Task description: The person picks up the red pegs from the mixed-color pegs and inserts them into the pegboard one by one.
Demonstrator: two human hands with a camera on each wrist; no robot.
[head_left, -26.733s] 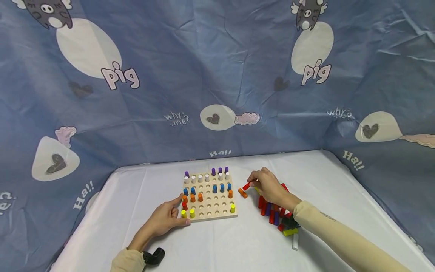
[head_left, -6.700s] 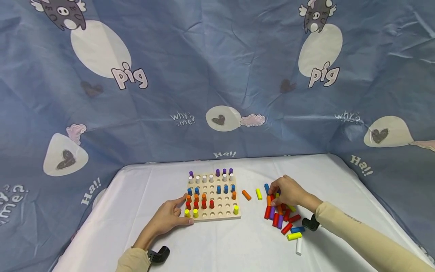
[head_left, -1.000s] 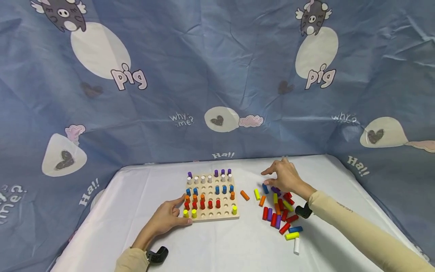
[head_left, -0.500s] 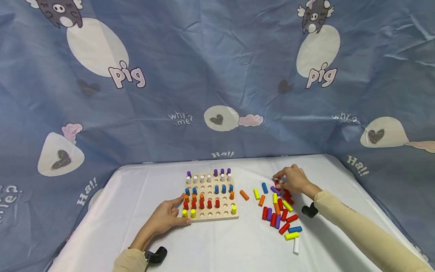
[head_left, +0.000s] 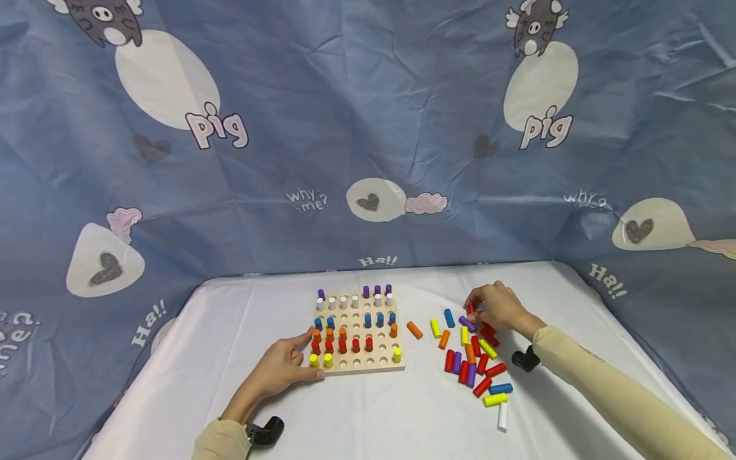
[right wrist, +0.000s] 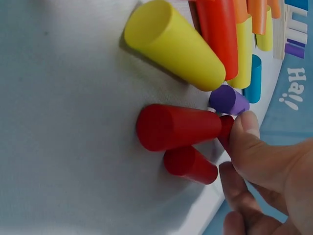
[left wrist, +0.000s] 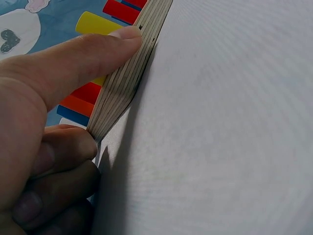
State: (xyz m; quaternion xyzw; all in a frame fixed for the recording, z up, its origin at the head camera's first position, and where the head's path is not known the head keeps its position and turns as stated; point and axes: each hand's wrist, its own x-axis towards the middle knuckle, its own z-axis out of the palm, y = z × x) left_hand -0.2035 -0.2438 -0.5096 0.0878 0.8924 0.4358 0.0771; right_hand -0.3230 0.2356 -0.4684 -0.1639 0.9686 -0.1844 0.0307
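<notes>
A wooden pegboard (head_left: 359,365) lies on the white cloth, with rows of purple, white, blue, orange, red and yellow pegs standing in part of its holes. My left hand (head_left: 282,367) holds the board's near left corner; in the left wrist view the thumb (left wrist: 83,58) lies along the plywood edge beside a yellow peg (left wrist: 98,23). To the right of the board, my right hand (head_left: 499,305) pinches a red peg (head_left: 471,309) at the far end of the loose pegs. Thumb and fingers hide much of that peg in the right wrist view.
Loose pegs of several colours lie scattered right of the board, including a purple peg (head_left: 467,324), a blue peg (head_left: 449,318) and a white peg (head_left: 503,416). A stray orange peg (head_left: 414,329) lies nearest the board. Patterned blue cloth (head_left: 368,128) hangs behind.
Over the last second my right hand has moved right from beside the blue peg and taken hold of a red one. Since the oldest frame, the red row has grown and the loose pegs have spread.
</notes>
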